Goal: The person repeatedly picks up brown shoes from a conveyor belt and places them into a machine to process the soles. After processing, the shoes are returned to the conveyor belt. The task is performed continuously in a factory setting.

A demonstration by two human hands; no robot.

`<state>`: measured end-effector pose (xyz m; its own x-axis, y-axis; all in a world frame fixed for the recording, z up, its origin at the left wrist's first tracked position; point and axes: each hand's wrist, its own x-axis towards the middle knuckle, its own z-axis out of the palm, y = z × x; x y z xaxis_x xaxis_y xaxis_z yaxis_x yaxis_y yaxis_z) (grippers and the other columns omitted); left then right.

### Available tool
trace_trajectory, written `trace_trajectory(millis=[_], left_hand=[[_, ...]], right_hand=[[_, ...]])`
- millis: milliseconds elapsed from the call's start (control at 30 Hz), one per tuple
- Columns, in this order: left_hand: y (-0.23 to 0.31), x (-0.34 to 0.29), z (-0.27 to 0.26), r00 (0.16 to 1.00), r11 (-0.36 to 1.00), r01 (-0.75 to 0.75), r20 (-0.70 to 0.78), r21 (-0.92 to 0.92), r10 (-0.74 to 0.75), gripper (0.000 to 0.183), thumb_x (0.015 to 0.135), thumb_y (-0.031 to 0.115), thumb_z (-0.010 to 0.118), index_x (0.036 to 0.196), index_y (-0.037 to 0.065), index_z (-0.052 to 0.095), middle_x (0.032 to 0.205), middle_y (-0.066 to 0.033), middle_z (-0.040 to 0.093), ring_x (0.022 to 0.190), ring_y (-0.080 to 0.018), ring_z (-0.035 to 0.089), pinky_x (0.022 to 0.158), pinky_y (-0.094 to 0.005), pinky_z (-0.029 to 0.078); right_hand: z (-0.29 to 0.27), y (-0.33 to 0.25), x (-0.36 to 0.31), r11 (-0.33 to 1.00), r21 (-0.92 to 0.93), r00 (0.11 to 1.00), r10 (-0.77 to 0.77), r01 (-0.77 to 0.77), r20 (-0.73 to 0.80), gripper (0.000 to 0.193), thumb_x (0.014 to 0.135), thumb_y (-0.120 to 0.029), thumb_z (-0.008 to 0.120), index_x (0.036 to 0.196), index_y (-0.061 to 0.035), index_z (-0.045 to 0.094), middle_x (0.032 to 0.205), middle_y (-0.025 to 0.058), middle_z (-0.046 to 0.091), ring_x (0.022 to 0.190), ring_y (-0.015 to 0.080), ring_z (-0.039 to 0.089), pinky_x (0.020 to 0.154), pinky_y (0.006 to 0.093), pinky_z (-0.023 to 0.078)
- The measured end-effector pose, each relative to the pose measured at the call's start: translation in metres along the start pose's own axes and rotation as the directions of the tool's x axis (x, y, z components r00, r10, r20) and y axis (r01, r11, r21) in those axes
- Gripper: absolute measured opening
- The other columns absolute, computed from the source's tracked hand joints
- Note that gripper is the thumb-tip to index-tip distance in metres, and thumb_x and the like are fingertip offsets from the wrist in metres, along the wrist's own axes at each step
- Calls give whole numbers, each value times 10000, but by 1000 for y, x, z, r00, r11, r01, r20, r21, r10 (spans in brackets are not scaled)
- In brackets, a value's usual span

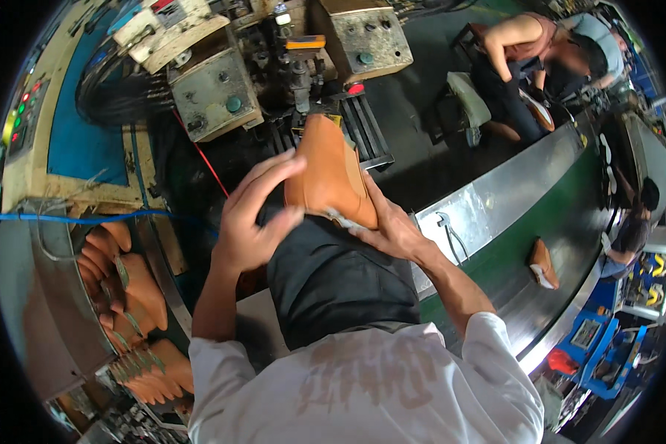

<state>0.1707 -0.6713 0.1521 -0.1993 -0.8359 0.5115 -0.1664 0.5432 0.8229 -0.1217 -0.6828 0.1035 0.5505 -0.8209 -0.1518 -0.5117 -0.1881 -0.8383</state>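
Observation:
A tan leather boot (324,174) is held over my lap, its shaft pointing away from me toward the machine. My right hand (394,226) grips its right side near the bottom, with the thumb along the near edge. At the boot's left side is my left hand (253,211), fingers stretched out and thumb apart. Its fingertips overlap the boot's left edge; whether they press on it I cannot tell. Something whitish shows along the boot's near underside, partly hidden by my right hand.
A machine with two worn control boxes (216,96) stands ahead. Stacked tan leather uppers (137,292) lie at left. On the right, pincers (451,237) rest on a metal ledge beside a green conveyor (496,296) carrying another boot (542,264). A co-worker (522,70) sits far right holding a shoe.

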Motion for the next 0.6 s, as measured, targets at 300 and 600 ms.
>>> trace_trajectory(millis=[300,600], left_hand=[[-13,4,42,955,811,285,76,-511,-288,523,1054,372,684,1353,-57,662,1376,-183,695,1351,-274,621,1207,-440,417],[-12,12,35,970,900,241,61,-363,-235,392,1052,288,674,1242,-52,715,1264,-172,747,1251,-281,677,1146,-433,473]], right_hand=[[51,57,-7,940,-169,939,-319,296,-128,1074,870,-59,811,1687,50,121,1572,346,433,1434,523,472,1220,548,406],[66,51,-4,937,-165,917,-338,308,-210,1092,853,-16,800,1684,71,98,1482,348,475,1369,527,494,1181,549,425]])
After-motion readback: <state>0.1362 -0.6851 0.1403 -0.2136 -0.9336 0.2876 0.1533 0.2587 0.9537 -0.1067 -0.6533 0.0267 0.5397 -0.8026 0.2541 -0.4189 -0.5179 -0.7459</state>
